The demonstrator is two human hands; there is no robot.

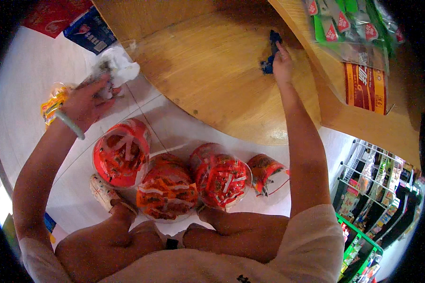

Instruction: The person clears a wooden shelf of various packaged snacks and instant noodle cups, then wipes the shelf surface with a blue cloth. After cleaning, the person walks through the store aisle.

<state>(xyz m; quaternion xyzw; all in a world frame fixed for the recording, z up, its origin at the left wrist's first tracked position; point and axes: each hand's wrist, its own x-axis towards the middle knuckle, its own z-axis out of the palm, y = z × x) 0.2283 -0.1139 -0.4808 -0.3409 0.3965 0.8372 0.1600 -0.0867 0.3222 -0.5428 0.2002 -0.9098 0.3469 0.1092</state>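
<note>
My right hand [282,67] rests on a dark blue cloth [268,66] spread against the curved wooden shelf board [212,74]. My left hand [88,100], with a pale bangle at its wrist, is blurred over the floor at left. A crumpled white and grey item [122,65], perhaps a plastic bag or tissue, lies at its fingers; whether they grip it cannot be told. A yellow snack packet [53,106] shows beside that hand. Between me and the board stand several clear jars of red-wrapped snacks, among them a left jar [122,155] and a middle jar [167,192].
A blue box [90,32] and a red box [51,16] stand at upper left. Green packs [350,21] and a red-orange packet [366,88] sit on the wooden unit at right. Lower right holds a wire rack [368,173] and a green-edged basket [361,235] of goods.
</note>
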